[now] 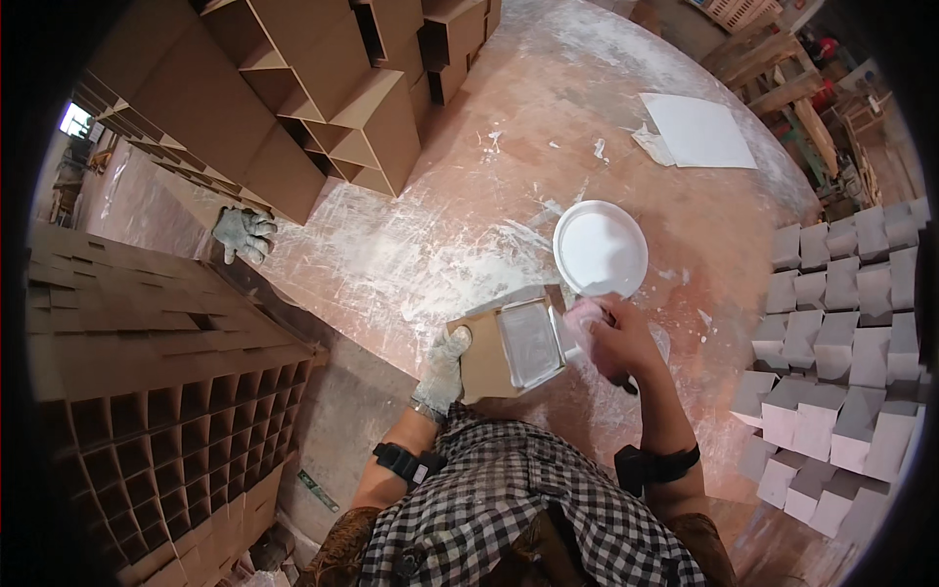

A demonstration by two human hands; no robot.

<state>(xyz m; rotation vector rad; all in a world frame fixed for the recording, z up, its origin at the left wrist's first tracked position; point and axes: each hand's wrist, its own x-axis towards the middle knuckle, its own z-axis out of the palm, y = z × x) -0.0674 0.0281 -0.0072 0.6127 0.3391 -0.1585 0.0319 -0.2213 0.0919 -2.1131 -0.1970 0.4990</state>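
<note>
In front of my body, my left hand [443,367], in a pale stained glove, grips the left side of a small brown cardboard box [484,357]. A wet-looking white coating [533,342] covers the box's right-hand panel. My right hand [621,342] is closed just right of that panel. Pinkish material shows about its fingers, and a dark end sticks out below the fist; the tool itself is mostly hidden and I cannot make out its kind. Just beyond the hands stands a round white tub [601,249] with white contents.
Open cardboard boxes [362,127] are stacked at the far left of the smeared table [469,215]. A grey work glove [245,235] lies at its left edge. More boxes [176,440] are piled at left, grey-white blocks [851,342] at right. White sheets [699,132] lie at far right.
</note>
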